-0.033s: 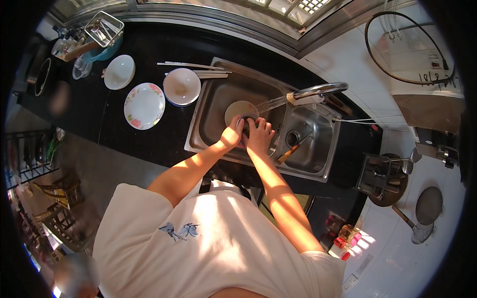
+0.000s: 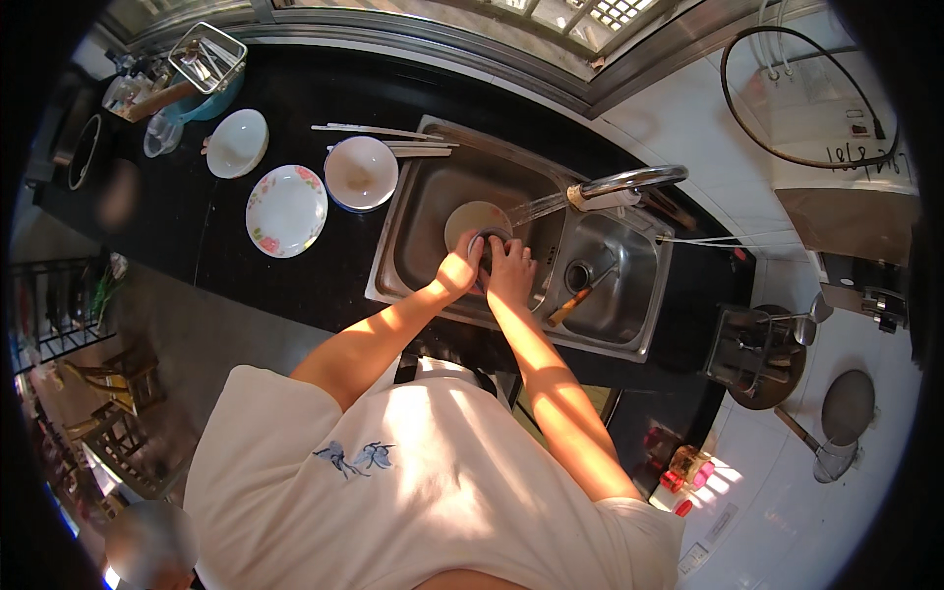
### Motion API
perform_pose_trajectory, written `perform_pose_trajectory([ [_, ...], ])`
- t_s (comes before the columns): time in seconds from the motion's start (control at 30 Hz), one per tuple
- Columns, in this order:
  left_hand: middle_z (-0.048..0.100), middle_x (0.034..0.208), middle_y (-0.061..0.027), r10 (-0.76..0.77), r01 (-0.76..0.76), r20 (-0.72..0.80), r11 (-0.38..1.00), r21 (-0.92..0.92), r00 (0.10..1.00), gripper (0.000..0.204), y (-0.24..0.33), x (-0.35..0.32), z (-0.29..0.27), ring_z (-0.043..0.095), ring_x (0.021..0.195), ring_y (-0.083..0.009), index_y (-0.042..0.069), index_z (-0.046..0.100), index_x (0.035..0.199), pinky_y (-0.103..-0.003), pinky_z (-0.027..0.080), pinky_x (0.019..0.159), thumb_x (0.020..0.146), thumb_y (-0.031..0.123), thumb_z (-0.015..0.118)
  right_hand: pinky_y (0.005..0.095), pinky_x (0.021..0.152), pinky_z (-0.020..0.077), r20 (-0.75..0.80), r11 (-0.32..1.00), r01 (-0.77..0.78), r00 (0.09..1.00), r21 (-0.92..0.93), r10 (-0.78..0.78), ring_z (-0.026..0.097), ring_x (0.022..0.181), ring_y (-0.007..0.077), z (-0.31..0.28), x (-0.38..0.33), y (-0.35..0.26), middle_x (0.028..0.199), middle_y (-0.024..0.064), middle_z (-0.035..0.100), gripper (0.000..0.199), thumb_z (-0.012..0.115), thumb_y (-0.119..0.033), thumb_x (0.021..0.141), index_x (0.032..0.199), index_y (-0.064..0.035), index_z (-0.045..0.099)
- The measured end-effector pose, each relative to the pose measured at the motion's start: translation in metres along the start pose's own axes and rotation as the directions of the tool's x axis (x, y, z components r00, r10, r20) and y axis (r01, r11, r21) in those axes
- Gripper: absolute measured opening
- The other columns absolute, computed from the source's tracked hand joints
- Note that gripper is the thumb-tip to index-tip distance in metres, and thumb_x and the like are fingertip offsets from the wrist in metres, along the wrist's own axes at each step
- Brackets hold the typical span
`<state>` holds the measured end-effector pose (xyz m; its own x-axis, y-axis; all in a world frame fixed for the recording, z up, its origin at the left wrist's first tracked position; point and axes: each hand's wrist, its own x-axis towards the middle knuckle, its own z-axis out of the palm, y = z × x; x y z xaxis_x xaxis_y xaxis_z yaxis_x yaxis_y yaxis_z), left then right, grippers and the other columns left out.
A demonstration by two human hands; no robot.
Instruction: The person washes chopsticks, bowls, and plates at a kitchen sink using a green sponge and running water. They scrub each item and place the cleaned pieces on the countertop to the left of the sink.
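Over the larger sink basin (image 2: 418,216), both my hands are on a small round bowl (image 2: 495,234) with a pale rim and a dark inside. My left hand (image 2: 460,268) is closed around its left side. At the opposite side my right hand (image 2: 511,267) has its fingers bent over the rim; whether they hold a cloth is hidden. Beneath the bowl lies a pale round dish (image 2: 465,222). Water runs from the curved metal faucet (image 2: 639,177) toward the bowl and my hands.
Left of the sink stand a floral plate (image 2: 286,211), a blue-rimmed bowl (image 2: 360,173) and a white bowl (image 2: 237,144). Chopsticks (image 2: 403,149) lie by the basin's edge. A yellow-handled tool (image 2: 570,307) rests in the smaller basin (image 2: 619,261). A utensil basket (image 2: 206,59) is at the far left.
The fingers of my right hand have shifted slightly on the bowl, and more of its rim shows. Everything else stays in place.
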<state>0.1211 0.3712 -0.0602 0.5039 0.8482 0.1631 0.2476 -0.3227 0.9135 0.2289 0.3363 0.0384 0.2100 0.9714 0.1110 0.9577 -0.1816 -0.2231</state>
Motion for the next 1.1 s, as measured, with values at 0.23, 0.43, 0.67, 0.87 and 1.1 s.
perform_pose_trajectory([
  [0.23, 0.045, 0.129, -0.0217, -0.346, 0.29, 0.012, 0.767, -0.572, 0.938, 0.045, 0.055, 0.009, -0.034, 0.048, 0.116, -0.0348, 0.002, 0.04, 0.131, -0.038, 0.045, 0.091, 0.099, 0.033, 0.038, 0.04, 0.081, 0.0465, 0.138, 0.721, -0.198, 0.98, 0.664, 0.142, 0.058, 0.097, 0.0355, 0.012, 0.012, -0.002, 0.107, 0.0187, 0.058, 0.037, 0.06, -0.004, 0.08, 0.115, -0.0091, 0.051],
  [0.43, 0.048, 0.124, -0.0227, -0.355, 0.403, 0.19, 0.791, -0.46, 0.915, 0.045, 0.053, 0.014, -0.06, 0.051, 0.11, -0.0348, -0.004, 0.04, 0.13, -0.036, 0.044, 0.091, 0.099, 0.029, 0.04, 0.0364, 0.069, 0.051, 0.462, 0.973, 0.078, 0.87, 0.217, -0.173, 0.062, 0.084, 0.0329, -0.023, 0.012, -0.007, 0.094, 0.0144, 0.063, 0.029, 0.059, -0.011, 0.083, 0.111, -0.0073, 0.052],
  [0.67, 0.05, 0.128, -0.0117, 0.055, -0.019, 0.092, 0.935, -0.354, 0.994, 0.058, 0.0, 0.01, -0.052, 0.055, 0.109, -0.0334, 0.014, 0.034, 0.139, -0.044, 0.054, 0.079, 0.094, 0.05, 0.043, 0.0408, 0.069, 0.0489, -0.033, 0.935, 0.261, 0.965, 0.239, -0.261, 0.06, 0.082, 0.0349, -0.007, 0.032, -0.012, 0.086, 0.0132, 0.061, 0.022, 0.058, -0.004, 0.074, 0.096, -0.0055, 0.053],
  [0.87, 0.05, 0.126, -0.0112, -0.313, 0.398, 0.25, 0.776, -0.488, 0.916, 0.049, 0.03, 0.022, -0.051, 0.056, 0.107, -0.0311, 0.021, 0.038, 0.136, -0.046, 0.058, 0.07, 0.095, 0.048, 0.041, 0.0416, 0.076, 0.0478, 0.344, 0.527, -0.174, 0.907, 0.832, -0.244, 0.059, 0.091, 0.035, 0.025, 0.01, 0.019, 0.091, 0.0165, 0.061, 0.019, 0.057, -0.002, 0.076, 0.095, -0.0057, 0.054],
  [1.1, 0.054, 0.114, -0.0232, -0.281, 0.326, 0.293, 0.938, -0.117, 0.914, 0.046, 0.014, 0.014, -0.039, 0.06, 0.097, -0.0404, 0.016, 0.037, 0.134, -0.046, 0.06, 0.062, 0.088, 0.011, 0.044, 0.0448, 0.071, 0.0479, 0.347, 0.994, -0.044, 0.938, 0.103, 0.005, 0.06, 0.083, 0.0371, -0.025, 0.02, 0.037, 0.084, 0.0155, 0.062, 0.03, 0.059, -0.013, 0.078, 0.106, -0.0081, 0.05],
])
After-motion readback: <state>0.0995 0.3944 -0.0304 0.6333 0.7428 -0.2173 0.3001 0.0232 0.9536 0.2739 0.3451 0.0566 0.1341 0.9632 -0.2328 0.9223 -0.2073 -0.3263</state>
